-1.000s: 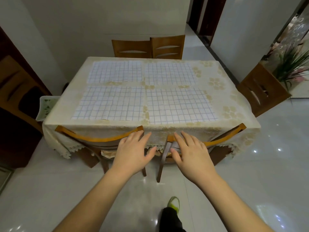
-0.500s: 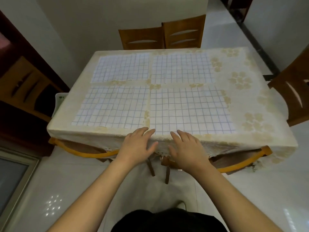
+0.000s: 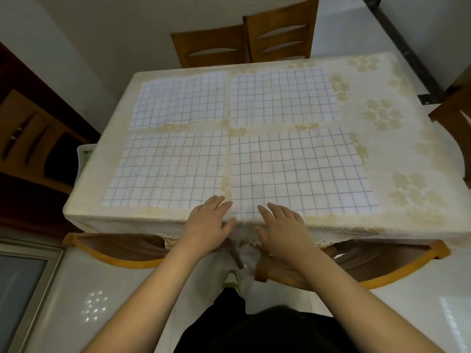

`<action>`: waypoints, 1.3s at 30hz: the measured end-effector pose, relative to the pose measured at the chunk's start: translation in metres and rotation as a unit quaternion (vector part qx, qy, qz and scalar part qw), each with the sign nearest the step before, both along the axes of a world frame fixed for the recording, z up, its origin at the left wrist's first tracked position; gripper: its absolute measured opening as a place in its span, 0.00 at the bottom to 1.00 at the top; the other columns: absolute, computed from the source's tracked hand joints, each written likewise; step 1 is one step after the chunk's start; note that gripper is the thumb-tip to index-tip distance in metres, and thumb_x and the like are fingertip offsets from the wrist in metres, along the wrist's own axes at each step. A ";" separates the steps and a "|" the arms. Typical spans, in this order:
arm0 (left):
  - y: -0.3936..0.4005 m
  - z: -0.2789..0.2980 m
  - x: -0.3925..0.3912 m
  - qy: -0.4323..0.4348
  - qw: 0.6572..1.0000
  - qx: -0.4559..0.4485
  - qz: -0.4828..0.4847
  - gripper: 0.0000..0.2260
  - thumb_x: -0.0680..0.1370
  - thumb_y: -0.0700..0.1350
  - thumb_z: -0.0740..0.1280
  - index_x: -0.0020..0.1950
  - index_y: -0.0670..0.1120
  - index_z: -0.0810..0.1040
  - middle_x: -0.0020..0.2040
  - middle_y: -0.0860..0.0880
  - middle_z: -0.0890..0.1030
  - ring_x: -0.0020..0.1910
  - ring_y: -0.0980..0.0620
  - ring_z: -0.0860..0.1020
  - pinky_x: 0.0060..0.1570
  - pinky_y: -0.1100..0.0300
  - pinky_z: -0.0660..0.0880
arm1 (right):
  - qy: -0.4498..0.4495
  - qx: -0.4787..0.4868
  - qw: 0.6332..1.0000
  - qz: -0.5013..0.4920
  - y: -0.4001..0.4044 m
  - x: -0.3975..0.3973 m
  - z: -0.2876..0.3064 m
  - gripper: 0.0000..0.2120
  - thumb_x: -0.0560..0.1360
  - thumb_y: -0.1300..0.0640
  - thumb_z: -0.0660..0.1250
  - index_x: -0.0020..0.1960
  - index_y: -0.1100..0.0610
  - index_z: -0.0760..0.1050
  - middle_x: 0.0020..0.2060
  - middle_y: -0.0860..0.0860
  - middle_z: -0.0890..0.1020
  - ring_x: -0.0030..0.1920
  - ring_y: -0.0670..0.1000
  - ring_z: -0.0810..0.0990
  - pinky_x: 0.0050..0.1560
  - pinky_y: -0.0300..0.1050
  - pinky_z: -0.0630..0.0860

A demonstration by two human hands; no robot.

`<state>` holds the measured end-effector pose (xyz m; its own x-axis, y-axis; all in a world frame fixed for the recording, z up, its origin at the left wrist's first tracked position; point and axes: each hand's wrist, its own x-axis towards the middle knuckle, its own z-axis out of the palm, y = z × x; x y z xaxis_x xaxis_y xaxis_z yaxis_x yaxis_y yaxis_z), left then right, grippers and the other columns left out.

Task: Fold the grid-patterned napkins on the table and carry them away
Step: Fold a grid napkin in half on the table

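A view from above looks down on a counter covered with a cream tablecloth printed with pale gold flowers. Four white napkins with thin blue grid lines lie flat on it in two rows of two, close together but with narrow strips of cloth showing between them. The far-left napkin and far-right napkin sit toward the back; the near-left napkin and near-right napkin sit toward the front edge.

Two bare forearms reach in from the bottom. The left hand is flat and relaxed, fingers straight and slightly spread, its fingertips at the gap between the two near napkins, at the counter's front edge. The right hand is likewise flat with straight fingers, its fingertips resting on the near edge of the near-right napkin. Neither hand grasps anything — both lie loose and extended.

Two wooden chairs stand side by side behind the counter, and the curved wooden backs of two more are tucked under the front edge. Part of another chair shows at the right. The floor is glossy white tile; a dark trouser leg and a light shoe show below
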<state>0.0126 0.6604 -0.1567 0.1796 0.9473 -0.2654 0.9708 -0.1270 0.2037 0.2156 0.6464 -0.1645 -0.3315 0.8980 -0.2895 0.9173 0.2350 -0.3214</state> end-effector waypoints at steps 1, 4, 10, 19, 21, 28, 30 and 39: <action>0.006 -0.003 -0.003 -0.002 1.000 0.002 -0.005 0.24 0.82 0.57 0.55 0.77 0.52 0.61 0.79 0.51 0.59 0.78 0.52 0.55 0.74 0.53 0.55 | -0.005 0.003 1.000 -0.006 0.007 -0.004 -0.001 0.28 0.82 0.44 0.49 0.79 0.51 0.50 0.79 0.53 0.55 0.78 0.54 0.53 0.76 0.53 0.52; 0.030 -0.012 -0.014 -0.004 1.000 0.000 -0.018 0.24 0.82 0.57 0.56 0.77 0.53 0.61 0.78 0.51 0.60 0.76 0.51 0.58 0.73 0.53 0.57 | -0.020 0.001 0.999 -0.029 0.027 -0.020 -0.006 0.28 0.82 0.44 0.49 0.80 0.51 0.49 0.79 0.52 0.55 0.78 0.54 0.53 0.76 0.52 0.53; 0.080 -0.035 -0.033 -0.052 0.996 -0.045 -0.051 0.24 0.82 0.56 0.56 0.77 0.51 0.62 0.78 0.49 0.62 0.76 0.51 0.60 0.73 0.53 0.58 | -0.022 -0.076 0.994 -0.076 0.061 -0.063 -0.034 0.28 0.82 0.45 0.52 0.79 0.54 0.54 0.76 0.53 0.61 0.74 0.55 0.62 0.71 0.51 0.62; 0.138 -0.071 -0.063 -0.143 0.979 -0.142 -0.009 0.22 0.82 0.53 0.58 0.75 0.49 0.65 0.75 0.50 0.66 0.72 0.50 0.65 0.72 0.53 0.63 | -0.088 -0.126 0.964 -0.215 0.099 -0.120 -0.100 0.29 0.78 0.38 0.57 0.72 0.55 0.61 0.64 0.56 0.72 0.61 0.57 0.74 0.58 0.53 0.72; 0.145 -0.075 -0.070 -0.155 0.978 -0.143 0.002 0.21 0.82 0.52 0.58 0.75 0.49 0.66 0.75 0.50 0.67 0.72 0.51 0.66 0.71 0.52 0.64 | -0.111 -0.109 0.962 -0.222 0.105 -0.129 -0.108 0.30 0.78 0.38 0.57 0.71 0.57 0.61 0.63 0.56 0.71 0.60 0.57 0.74 0.58 0.53 0.72; 0.154 -0.082 -0.089 -0.183 0.973 -0.138 0.010 0.19 0.83 0.50 0.58 0.74 0.49 0.68 0.74 0.50 0.68 0.72 0.51 0.67 0.71 0.56 0.63 | -0.132 -0.050 0.964 -0.223 0.110 -0.136 -0.128 0.20 0.82 0.47 0.52 0.68 0.58 0.61 0.62 0.57 0.71 0.58 0.57 0.73 0.57 0.51 0.71; 0.154 -0.085 -0.093 -0.191 0.970 -0.150 0.015 0.19 0.83 0.50 0.58 0.74 0.50 0.68 0.74 0.50 0.68 0.71 0.52 0.67 0.69 0.57 0.64 | -0.144 -0.051 0.966 -0.207 0.108 -0.136 -0.127 0.19 0.82 0.52 0.52 0.69 0.60 0.59 0.63 0.58 0.70 0.60 0.58 0.72 0.59 0.52 0.70; 0.158 -0.093 -0.089 -0.252 0.948 -0.185 0.061 0.17 0.83 0.51 0.58 0.71 0.51 0.70 0.72 0.50 0.71 0.68 0.52 0.70 0.63 0.59 0.67 | -0.147 -0.044 0.975 -0.164 0.112 -0.139 -0.117 0.18 0.82 0.54 0.49 0.68 0.61 0.63 0.63 0.58 0.72 0.61 0.58 0.72 0.60 0.52 0.69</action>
<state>-0.0761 0.8184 -0.2498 0.2673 0.8279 -0.4931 0.7411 0.1504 0.6543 0.0763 0.7583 -0.2818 0.0778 0.9089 -0.4098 0.9939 -0.1031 -0.0400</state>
